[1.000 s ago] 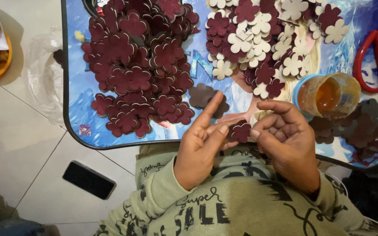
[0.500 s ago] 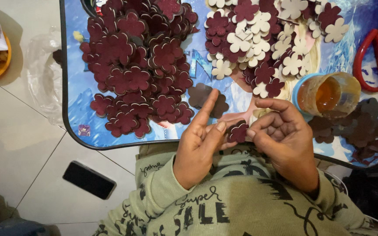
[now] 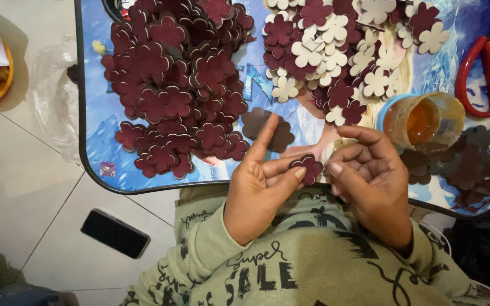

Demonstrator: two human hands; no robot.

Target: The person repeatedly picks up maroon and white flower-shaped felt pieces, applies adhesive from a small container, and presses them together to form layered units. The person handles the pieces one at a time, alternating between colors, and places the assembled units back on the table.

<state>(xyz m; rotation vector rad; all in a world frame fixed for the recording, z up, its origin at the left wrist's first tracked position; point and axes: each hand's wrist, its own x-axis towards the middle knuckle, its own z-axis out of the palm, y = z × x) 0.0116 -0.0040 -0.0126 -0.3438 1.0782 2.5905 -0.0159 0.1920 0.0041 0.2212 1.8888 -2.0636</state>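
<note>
I see the left hand pinching a maroon flower cutout at the worktop edge, grip clamped. The right hand curls beside it; its fingertips hide any contact, so I cannot tell. The red scissors are cut off.

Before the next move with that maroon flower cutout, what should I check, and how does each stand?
1. Small maroon flower-shaped cutout pinched in left hand: ok, held at the fingertips.
2. Right hand at the cutout: ok, its fingertips are at the cutout's edge; whether they touch it, cannot tell.
3. Open jar of amber glue upright: ok, just beyond the right hand on the blue printed tray table.
4. Maroon flower pile apart from mixed cream and maroon pile: ok.
5. Red-handled scissors away from the hands: ok, at the far right edge.
6. Glue on the cutout: cannot tell.
</note>
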